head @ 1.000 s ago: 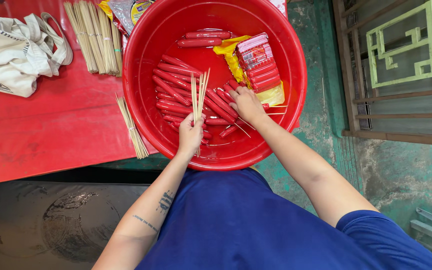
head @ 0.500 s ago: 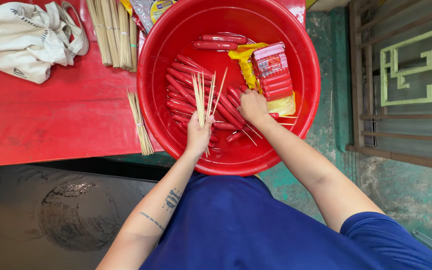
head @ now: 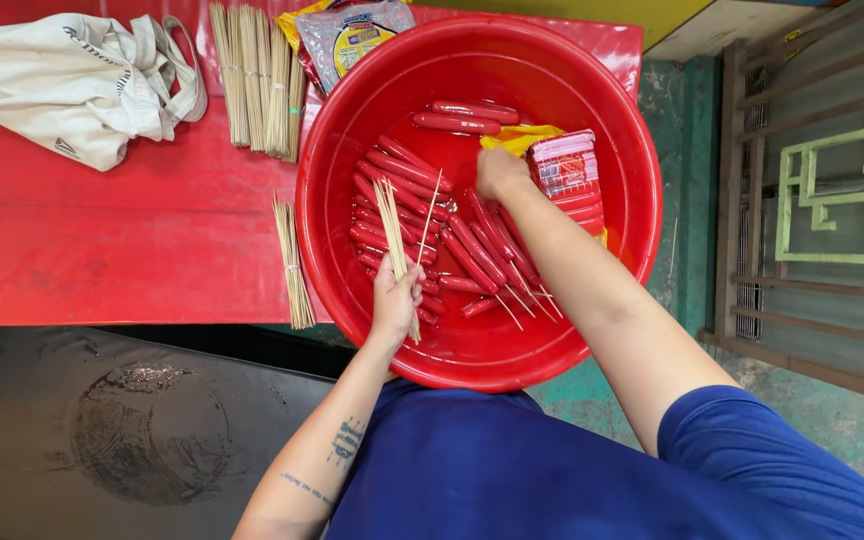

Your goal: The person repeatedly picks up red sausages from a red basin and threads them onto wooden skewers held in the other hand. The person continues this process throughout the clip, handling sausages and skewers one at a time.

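At the far left I see a white bag [head: 77, 80] on the red table [head: 102, 250]. Next to it lie big bundles of sticks [head: 257, 80], and one small bundle [head: 292, 262] lies near the tub's edge. All of these sit lower in my view than half a second ago, because the head tipped up a bit.

My left hand [head: 396, 297] is closed tight on a bunch of skewers [head: 392, 230]. They point up over the red sausages [head: 422, 215] in the red tub [head: 632, 200]. It held them the same way before.

My right hand [head: 501, 172] has moved. It was low in the pile of sausages, and now it has reached farther back, up against the sausage pack [head: 572, 175] on the yellow wrap. I cannot tell if its fingers are closed on anything. A few skewered sausages [head: 497, 260] lie under my right arm.
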